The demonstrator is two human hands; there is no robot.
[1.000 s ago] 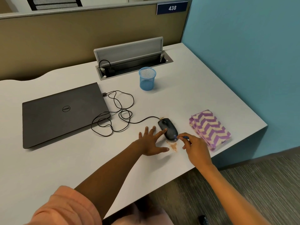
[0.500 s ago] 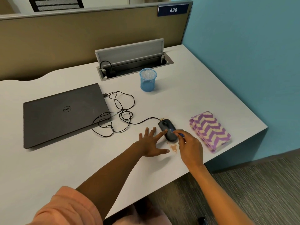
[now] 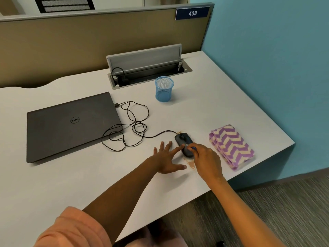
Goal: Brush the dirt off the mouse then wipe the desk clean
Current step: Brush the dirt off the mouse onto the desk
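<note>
While my left hand [image 3: 167, 160] lay flat on the white desk [image 3: 213, 107] with fingers spread, its index fingertip touched the left side of the black wired mouse [image 3: 184, 144] at lower centre of the frame. My right hand [image 3: 207, 162] arched over the mouse's near end, fingers pinched on a small blue-tipped brush [image 3: 193, 148]; most of that tool was hidden under my knuckles, so I could not make out its shape. Tan dirt [image 3: 191, 164] speckled the desk just below the mouse, between both hands. To the right lay a folded purple zigzag cloth [image 3: 231, 145]. My peach sleeve [image 3: 74, 229] was cut off at bottom left.
</note>
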